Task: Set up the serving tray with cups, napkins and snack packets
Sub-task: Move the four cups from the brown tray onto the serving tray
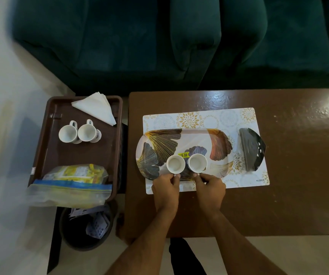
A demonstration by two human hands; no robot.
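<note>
Left hand [166,187] grips left cup [175,164], right hand [211,185] grips right cup [197,162]; both cups stand side by side on serving tray [199,135].

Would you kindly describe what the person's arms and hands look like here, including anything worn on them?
Both forearms are bare up to the picture's lower edge, with no sleeves in view. The left hand and the right hand wear no gloves, and no watch, bracelet or ring shows on the wrists or the visible fingers. No markings or bandages can be seen on either arm.
</note>
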